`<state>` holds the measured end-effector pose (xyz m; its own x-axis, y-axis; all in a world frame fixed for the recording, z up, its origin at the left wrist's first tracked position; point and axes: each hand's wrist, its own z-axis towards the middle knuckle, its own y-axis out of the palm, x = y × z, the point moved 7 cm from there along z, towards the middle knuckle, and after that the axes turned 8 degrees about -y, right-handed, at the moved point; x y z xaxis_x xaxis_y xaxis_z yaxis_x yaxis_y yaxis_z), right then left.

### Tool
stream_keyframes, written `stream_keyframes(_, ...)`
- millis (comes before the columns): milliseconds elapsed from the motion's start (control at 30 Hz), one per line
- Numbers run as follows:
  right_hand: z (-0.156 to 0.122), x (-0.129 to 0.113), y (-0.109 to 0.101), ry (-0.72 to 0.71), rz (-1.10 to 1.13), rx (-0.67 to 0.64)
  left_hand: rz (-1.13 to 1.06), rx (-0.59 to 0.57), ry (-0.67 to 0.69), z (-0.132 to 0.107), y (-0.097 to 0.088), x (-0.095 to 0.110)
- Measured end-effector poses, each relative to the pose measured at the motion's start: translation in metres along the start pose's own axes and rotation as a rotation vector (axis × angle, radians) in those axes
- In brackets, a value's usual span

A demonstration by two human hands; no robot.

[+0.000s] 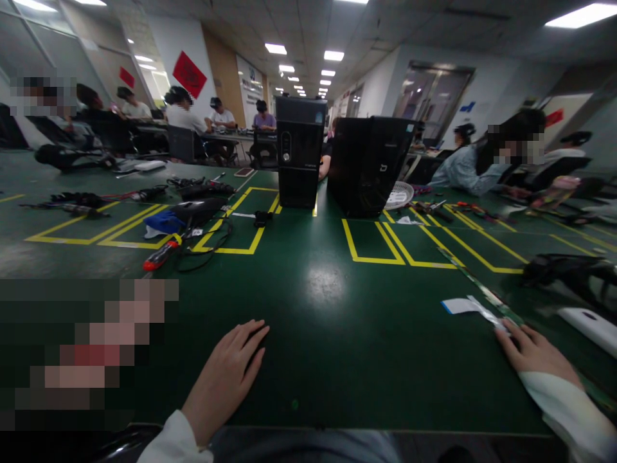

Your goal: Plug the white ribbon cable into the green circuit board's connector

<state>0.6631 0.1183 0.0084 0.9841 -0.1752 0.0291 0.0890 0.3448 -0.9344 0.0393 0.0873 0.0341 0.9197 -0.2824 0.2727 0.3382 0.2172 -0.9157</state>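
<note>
My left hand lies palm down on the green tabletop, holding nothing, its fingers stretched out and slightly apart. On the right, my right hand has its thumb and fingertips closed over the end of a white flat ribbon cable with a blue-edged tip. A long, thin, greenish strip resembling a narrow circuit board runs up to the same fingers and partly under them. Whether the cable is joined to the strip is hidden by the hand.
Two black computer towers stand ahead. Left are a red-handled screwdriver, a blue-and-black item and cables. Yellow tape marks rectangles. A white device lies at right. People sit around; a pixelated patch covers the lower left.
</note>
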Motion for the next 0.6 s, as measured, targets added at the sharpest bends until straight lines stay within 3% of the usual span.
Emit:
stream_keyframes(167, 0.005, 0.013, 0.003, 0.271, -0.047, -0.120, -0.001, 0.002, 0.010, 0.000, 0.000, 0.000)
stream_keyframes(433, 0.015, 0.011, -0.002, 0.365, 0.038, -0.245, 0.015, -0.016, 0.005, 0.000, 0.000, 0.000)
stream_keyframes(600, 0.016, 0.011, -0.004, 0.382, 0.047, -0.232, 0.004, -0.016, 0.000, 0.000, 0.001, -0.001)
